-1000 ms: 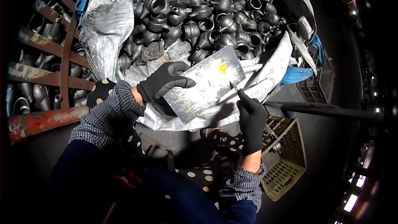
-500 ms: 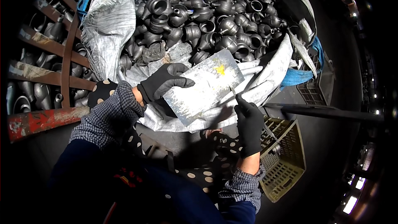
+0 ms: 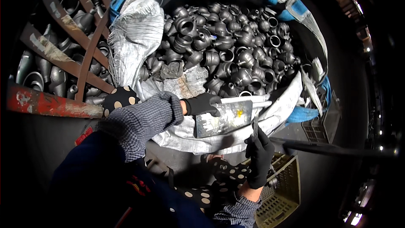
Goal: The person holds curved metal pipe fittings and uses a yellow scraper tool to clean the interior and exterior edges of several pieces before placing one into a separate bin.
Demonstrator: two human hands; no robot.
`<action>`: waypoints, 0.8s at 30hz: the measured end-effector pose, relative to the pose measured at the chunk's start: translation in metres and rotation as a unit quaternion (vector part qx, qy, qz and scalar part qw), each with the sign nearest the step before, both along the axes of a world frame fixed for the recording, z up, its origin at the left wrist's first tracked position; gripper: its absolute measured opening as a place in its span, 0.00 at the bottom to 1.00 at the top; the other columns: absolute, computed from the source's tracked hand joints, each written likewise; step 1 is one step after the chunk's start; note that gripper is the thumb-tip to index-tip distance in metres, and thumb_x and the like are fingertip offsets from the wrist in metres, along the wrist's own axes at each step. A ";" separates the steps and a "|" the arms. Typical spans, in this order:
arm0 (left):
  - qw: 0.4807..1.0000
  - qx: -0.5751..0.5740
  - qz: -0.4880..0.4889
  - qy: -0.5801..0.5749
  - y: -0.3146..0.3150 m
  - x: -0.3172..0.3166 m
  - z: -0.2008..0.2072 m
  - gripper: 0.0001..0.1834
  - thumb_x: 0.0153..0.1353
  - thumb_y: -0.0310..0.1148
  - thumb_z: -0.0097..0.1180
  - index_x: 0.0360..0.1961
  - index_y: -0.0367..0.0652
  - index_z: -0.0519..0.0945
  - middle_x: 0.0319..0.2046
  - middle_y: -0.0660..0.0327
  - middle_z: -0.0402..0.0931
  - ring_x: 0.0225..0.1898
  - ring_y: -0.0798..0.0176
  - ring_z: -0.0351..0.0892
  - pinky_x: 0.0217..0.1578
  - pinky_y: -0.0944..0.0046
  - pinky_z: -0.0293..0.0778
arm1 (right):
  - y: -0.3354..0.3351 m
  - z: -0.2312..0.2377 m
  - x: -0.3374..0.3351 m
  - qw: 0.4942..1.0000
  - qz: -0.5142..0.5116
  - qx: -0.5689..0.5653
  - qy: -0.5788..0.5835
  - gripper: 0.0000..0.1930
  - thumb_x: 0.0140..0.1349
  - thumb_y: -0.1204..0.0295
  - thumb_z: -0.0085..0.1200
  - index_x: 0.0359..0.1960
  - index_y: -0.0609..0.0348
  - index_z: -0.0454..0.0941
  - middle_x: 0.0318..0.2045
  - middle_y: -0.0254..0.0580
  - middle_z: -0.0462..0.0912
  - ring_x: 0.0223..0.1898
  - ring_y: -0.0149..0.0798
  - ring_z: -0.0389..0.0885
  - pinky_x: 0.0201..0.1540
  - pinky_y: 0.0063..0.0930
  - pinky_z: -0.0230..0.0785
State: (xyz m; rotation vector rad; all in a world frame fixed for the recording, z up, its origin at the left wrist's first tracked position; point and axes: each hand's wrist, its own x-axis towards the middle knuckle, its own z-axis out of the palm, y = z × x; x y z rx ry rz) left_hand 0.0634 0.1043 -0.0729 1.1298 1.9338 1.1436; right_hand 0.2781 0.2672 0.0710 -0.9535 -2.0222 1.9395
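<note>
My left hand (image 3: 203,104), in a black glove, is closed on the upper left edge of a flat rectangular plate (image 3: 228,122). Its worn surface is grey and white with a yellow spot, and it lies tilted over the near rim of a big white woven sack (image 3: 181,141). My right hand (image 3: 260,156), also gloved in black, is closed round a thin flat metal strip (image 3: 255,127) that points up beside the plate's right end. What kind of tool this strip is, I cannot make out. Behind the plate, the sack holds many dark grey metal castings (image 3: 244,61), hollow and rounded.
A crate with brown metal slats (image 3: 86,74) and a red beam (image 3: 50,103) stands at the left, with more castings inside. A yellowish plastic basket (image 3: 280,194) sits below my right hand. A dark bar (image 3: 333,148) runs off to the right, near a dark crate (image 3: 320,122).
The plate has tipped flatter and sits lower against the sack's rim. My left arm reaches further right and forward. The strip in my right hand now stands more upright, apart from the plate's face.
</note>
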 end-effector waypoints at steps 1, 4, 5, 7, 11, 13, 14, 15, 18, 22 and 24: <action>0.997 -0.072 -0.030 0.021 0.008 0.001 0.007 0.26 0.56 0.49 0.60 0.50 0.43 0.75 0.46 0.46 0.75 0.45 0.46 0.77 0.44 0.51 0.73 | -0.002 0.002 -0.002 1.000 0.004 0.001 -0.001 0.22 0.64 0.70 0.51 0.57 0.70 0.73 0.24 0.38 0.78 0.15 0.22 0.66 0.18 0.18 0.57; 0.974 -0.112 -0.025 0.197 0.020 -0.001 0.009 0.25 0.56 0.50 0.57 0.51 0.49 0.75 0.37 0.50 0.79 0.42 0.47 0.79 0.42 0.49 0.74 | -0.009 0.005 -0.008 1.000 0.005 0.003 0.006 0.21 0.66 0.69 0.50 0.57 0.70 0.73 0.24 0.38 0.78 0.15 0.22 0.65 0.19 0.18 0.57; 0.976 -0.104 -0.039 0.188 0.022 -0.006 0.013 0.24 0.56 0.50 0.57 0.51 0.50 0.75 0.36 0.51 0.79 0.41 0.48 0.79 0.41 0.50 0.74 | -0.010 0.006 -0.008 1.000 0.001 0.003 0.011 0.21 0.66 0.69 0.50 0.58 0.69 0.73 0.23 0.37 0.78 0.16 0.22 0.65 0.19 0.18 0.56; 0.989 -0.051 -0.040 0.136 0.031 -0.025 0.018 0.21 0.59 0.48 0.56 0.49 0.50 0.76 0.34 0.55 0.80 0.40 0.55 0.81 0.39 0.56 0.75 | -0.015 0.015 -0.008 1.000 -0.025 0.008 0.017 0.21 0.68 0.68 0.48 0.58 0.69 0.72 0.23 0.36 0.77 0.16 0.21 0.65 0.19 0.17 0.56; 0.987 -0.010 0.158 0.025 0.045 -0.070 -0.007 0.24 0.60 0.47 0.60 0.51 0.45 0.74 0.35 0.57 0.81 0.36 0.62 0.82 0.35 0.63 0.76 | -0.021 0.016 -0.020 0.999 -0.021 -0.038 0.031 0.22 0.68 0.68 0.48 0.60 0.68 0.70 0.23 0.36 0.77 0.16 0.21 0.65 0.19 0.15 0.57; 0.979 -0.050 0.179 0.084 0.073 -0.071 -0.003 0.35 0.55 0.55 0.62 0.55 0.41 0.70 0.35 0.53 0.81 0.36 0.55 0.82 0.35 0.57 0.76 | -0.025 0.020 -0.029 0.998 -0.038 -0.043 0.022 0.22 0.67 0.68 0.48 0.59 0.69 0.70 0.24 0.36 0.77 0.16 0.21 0.66 0.19 0.16 0.58; 0.975 -0.089 0.163 0.119 0.087 -0.071 -0.006 0.39 0.52 0.60 0.62 0.53 0.39 0.71 0.35 0.51 0.81 0.36 0.50 0.82 0.36 0.53 0.76 | -0.026 0.020 -0.033 0.998 -0.042 -0.041 0.013 0.22 0.67 0.69 0.49 0.59 0.70 0.70 0.24 0.36 0.77 0.16 0.21 0.66 0.19 0.16 0.58; 0.970 -0.145 0.131 0.142 0.101 -0.068 -0.007 0.42 0.52 0.60 0.61 0.57 0.37 0.66 0.38 0.49 0.81 0.38 0.49 0.82 0.38 0.52 0.76 | -0.026 0.016 -0.034 0.997 -0.043 -0.065 0.017 0.22 0.66 0.70 0.50 0.59 0.70 0.71 0.24 0.36 0.77 0.17 0.22 0.68 0.19 0.16 0.59; 0.949 -0.215 0.094 0.210 0.138 -0.055 -0.005 0.46 0.55 0.53 0.57 0.66 0.34 0.54 0.40 0.48 0.82 0.42 0.50 0.83 0.40 0.50 0.78 | -0.023 0.011 -0.037 0.993 -0.064 -0.096 0.012 0.21 0.65 0.73 0.50 0.58 0.70 0.71 0.25 0.38 0.79 0.18 0.22 0.69 0.20 0.15 0.59; 0.950 -0.154 0.161 0.218 0.145 -0.079 -0.044 0.37 0.56 0.50 0.57 0.57 0.37 0.58 0.31 0.50 0.81 0.30 0.51 0.81 0.31 0.52 0.76 | -0.025 0.016 -0.041 0.997 -0.037 -0.068 0.017 0.22 0.65 0.72 0.50 0.59 0.70 0.70 0.26 0.38 0.80 0.19 0.21 0.69 0.21 0.15 0.60; 0.952 -0.056 0.235 0.188 0.131 -0.098 -0.053 0.24 0.55 0.47 0.59 0.41 0.36 0.75 0.28 0.52 0.80 0.27 0.53 0.80 0.29 0.54 0.75 | -0.028 0.020 -0.042 0.995 -0.045 -0.090 0.020 0.21 0.65 0.72 0.49 0.59 0.70 0.70 0.26 0.35 0.79 0.19 0.21 0.68 0.21 0.14 0.58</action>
